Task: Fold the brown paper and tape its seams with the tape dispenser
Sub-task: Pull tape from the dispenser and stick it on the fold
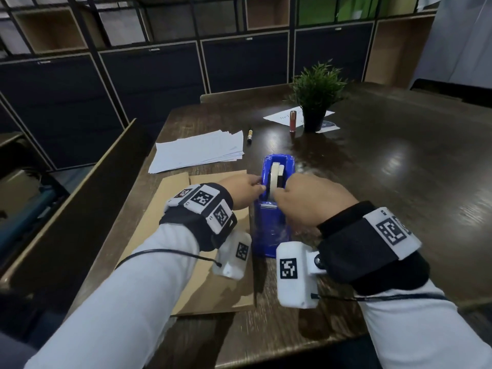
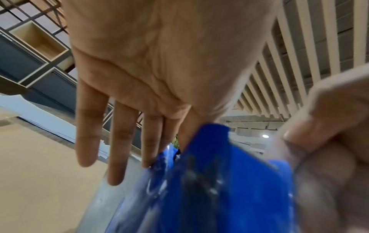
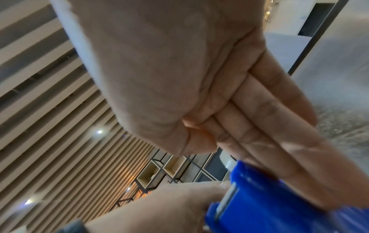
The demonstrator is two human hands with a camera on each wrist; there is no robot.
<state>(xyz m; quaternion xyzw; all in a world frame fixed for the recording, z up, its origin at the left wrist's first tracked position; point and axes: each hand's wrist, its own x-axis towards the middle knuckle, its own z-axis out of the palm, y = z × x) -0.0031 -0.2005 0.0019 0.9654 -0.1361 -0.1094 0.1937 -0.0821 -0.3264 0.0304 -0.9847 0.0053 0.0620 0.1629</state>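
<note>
The blue tape dispenser stands on the dark table, just right of the flat brown paper. A pale tape roll sits in its cradle. My left hand reaches over the paper, and its straight fingers touch the dispenser's left wall. My right hand lies over the dispenser's right side. Its fingers run along the blue body. The thumb presses against the index finger just in front of the roll, apparently pinching the tape end. The tape strip itself is hard to make out.
A stack of white sheets lies beyond the brown paper, with a marker beside it. A potted plant and a red tube stand on another sheet further back. The table extends right. A partition runs along its left edge.
</note>
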